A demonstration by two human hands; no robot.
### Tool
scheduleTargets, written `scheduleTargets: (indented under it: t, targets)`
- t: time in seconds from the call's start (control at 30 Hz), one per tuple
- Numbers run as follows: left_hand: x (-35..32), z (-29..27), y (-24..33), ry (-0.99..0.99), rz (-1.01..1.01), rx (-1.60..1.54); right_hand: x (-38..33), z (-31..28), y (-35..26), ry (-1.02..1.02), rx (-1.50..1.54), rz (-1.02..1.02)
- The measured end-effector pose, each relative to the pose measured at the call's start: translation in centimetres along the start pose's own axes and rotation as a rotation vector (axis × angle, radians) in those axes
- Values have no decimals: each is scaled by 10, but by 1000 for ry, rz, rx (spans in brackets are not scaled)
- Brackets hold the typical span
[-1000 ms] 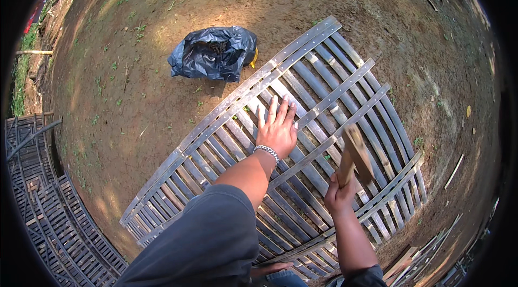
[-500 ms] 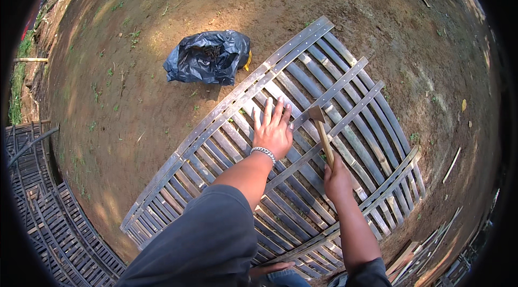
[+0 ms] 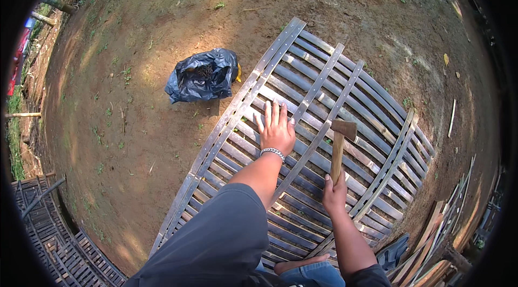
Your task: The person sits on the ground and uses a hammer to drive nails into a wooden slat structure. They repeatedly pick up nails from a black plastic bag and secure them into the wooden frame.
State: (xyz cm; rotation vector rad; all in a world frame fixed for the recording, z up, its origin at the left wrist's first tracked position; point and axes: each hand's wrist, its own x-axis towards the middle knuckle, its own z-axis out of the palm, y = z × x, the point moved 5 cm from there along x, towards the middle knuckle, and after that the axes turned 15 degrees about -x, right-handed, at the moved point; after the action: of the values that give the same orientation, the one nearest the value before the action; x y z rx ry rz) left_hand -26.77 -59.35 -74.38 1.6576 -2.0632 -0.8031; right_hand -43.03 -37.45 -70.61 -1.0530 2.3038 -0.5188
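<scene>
A bamboo slat panel (image 3: 308, 161) lies on the ground beneath both hands, with crosspieces fixed over its slats by rows of small nail heads. My left hand (image 3: 277, 131) rests palm down on the slats beside a crosspiece, its fingers stretched out and slightly spread. In my right hand (image 3: 335, 192) is the wooden handle of a hatchet (image 3: 344, 129), gripped near its lower end. The hatchet's rusty metal head is over the slats, to the right of my left hand. Whether the head touches the panel, I cannot tell.
A black plastic bag (image 3: 178, 90) stands open beyond the panel, with a heap of small dark nails (image 3: 202, 72) inside. Another slatted panel (image 3: 46, 233) lies at lower left. Wood strips (image 3: 431, 238) and a sandal (image 3: 393, 252) are at lower right, on bare soil (image 3: 124, 141).
The view has shifted, so the panel appears turned. My right hand has moved the hatchet rightward, away from my left hand, and its handle is more upright. My left hand stays flat on the slats.
</scene>
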Motion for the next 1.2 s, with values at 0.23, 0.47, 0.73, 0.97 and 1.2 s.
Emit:
scheduleTargets:
  t: [0.23, 0.47, 0.73, 0.97, 1.2]
  targets:
    - [9, -100, -23, 577, 348, -387, -80, 50, -2, 78, 812, 499]
    - [165, -198, -154, 464, -41, -341, -109, 57, 10, -23, 705, 498]
    - [173, -168, -122, 72, -240, 305, -134, 57, 0, -65, 676, 503]
    - [165, -173, -118, 93, -236, 336, -137, 56, 0, -77, 689, 487]
    - [176, -189, -129, 164, -100, 190, -129, 55, 4, -104, 718, 495]
